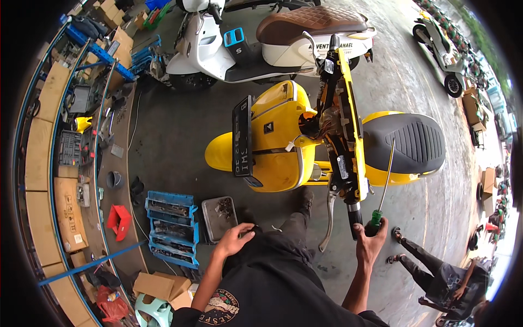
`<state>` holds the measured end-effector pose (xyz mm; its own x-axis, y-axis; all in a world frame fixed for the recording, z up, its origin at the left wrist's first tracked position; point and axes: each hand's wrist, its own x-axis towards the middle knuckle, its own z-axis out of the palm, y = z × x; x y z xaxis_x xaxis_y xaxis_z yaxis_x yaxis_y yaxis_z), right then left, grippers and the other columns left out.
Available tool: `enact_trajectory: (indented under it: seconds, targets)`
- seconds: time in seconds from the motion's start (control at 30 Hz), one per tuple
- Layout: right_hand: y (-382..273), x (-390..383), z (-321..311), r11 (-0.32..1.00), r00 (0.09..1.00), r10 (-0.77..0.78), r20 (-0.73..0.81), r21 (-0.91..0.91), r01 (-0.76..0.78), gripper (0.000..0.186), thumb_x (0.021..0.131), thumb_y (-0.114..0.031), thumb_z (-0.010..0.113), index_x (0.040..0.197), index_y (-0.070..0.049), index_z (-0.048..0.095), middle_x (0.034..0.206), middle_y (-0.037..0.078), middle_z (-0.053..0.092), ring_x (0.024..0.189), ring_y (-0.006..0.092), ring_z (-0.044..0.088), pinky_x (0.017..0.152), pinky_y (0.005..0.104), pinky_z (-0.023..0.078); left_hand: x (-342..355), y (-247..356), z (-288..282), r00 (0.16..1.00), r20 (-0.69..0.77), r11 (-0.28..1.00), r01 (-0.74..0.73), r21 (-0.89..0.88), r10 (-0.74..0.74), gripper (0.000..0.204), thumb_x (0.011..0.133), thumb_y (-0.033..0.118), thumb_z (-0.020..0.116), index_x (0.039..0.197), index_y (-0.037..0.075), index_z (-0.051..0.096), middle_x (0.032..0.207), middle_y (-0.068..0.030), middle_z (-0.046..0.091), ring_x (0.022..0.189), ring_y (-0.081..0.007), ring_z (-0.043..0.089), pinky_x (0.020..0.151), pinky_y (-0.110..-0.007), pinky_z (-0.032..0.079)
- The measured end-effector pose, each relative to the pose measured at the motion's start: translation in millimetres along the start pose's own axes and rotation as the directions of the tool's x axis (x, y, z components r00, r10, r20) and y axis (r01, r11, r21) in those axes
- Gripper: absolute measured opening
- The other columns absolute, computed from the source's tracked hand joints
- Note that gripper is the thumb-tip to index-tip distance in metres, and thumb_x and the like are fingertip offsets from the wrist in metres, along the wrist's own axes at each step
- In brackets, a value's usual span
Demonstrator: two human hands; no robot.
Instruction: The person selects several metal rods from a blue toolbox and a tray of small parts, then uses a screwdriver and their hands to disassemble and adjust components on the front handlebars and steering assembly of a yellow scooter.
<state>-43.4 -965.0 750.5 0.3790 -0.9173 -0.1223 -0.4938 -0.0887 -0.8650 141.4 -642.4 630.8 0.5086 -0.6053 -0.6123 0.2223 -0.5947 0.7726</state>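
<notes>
Gripping one green-handled screwdriver (376, 218) in the right hand (372, 234), hiding part of it, beside one black handgrip (355, 217) — half-curling the left hand (234, 241) near dark clothing (262, 261) — cannot tell if holding anything.

From my head, the fisheye camera looks steeply down on the yellow scooter (280, 161), close in at its side. My view spreads wide, well ahead of and behind it.
</notes>
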Motion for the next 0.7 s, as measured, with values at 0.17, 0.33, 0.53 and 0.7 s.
enact_trajectory:
  seconds: [0.17,0.33,0.53,0.7]
  targets:
    - [-13,-28,20,0.950,0.941,-0.106,-0.320,-0.312,0.000,0.066,0.064,-0.033,0.090,0.109,-0.003,0.053,0.084,0.007,0.057,0.076,0.0213,0.054,0.073,0.0344,0.047,-35,-145,-25,0.908,0.270,0.924,0.363,-0.121,-0.321,0.076,0.096,0.058,0.048,0.141,-0.004,0.044,0.144,-0.0183,0.048,0.133,-0.0262,0.045,0.111,-0.032,0.031]
    - [3,-24,21,0.899,0.891,-0.160,-0.424,-0.435,-0.045,0.063,0.066,-0.037,0.089,0.107,-0.002,0.056,0.087,0.011,0.061,0.078,0.0276,0.059,0.075,0.0375,0.048,-6,-131,-67,0.798,0.397,0.875,0.484,0.024,-0.453,0.071,0.096,0.057,0.049,0.144,0.005,0.043,0.144,-0.0139,0.048,0.131,-0.0265,0.045,0.105,-0.042,0.038]
    - [29,34,1,0.819,0.856,0.001,-0.518,-0.490,-0.298,0.060,0.074,-0.046,0.080,0.110,-0.003,0.060,0.095,0.015,0.068,0.091,0.0341,0.064,0.080,0.0421,0.048,22,-11,-112,0.852,0.226,0.873,0.487,-0.015,-0.472,0.055,0.096,0.048,0.055,0.135,0.010,0.052,0.132,-0.0072,0.058,0.118,-0.0226,0.055,0.091,-0.043,0.047]
    - [41,75,0,0.905,0.776,0.089,-0.625,-0.274,-0.325,0.058,0.086,-0.049,0.070,0.106,0.005,0.062,0.089,0.015,0.066,0.085,0.0289,0.064,0.078,0.0406,0.049,65,4,-137,0.984,0.122,0.953,0.159,-0.260,-0.131,0.038,0.099,0.035,0.055,0.127,0.008,0.059,0.121,-0.0036,0.065,0.111,-0.0155,0.059,0.090,-0.035,0.046]
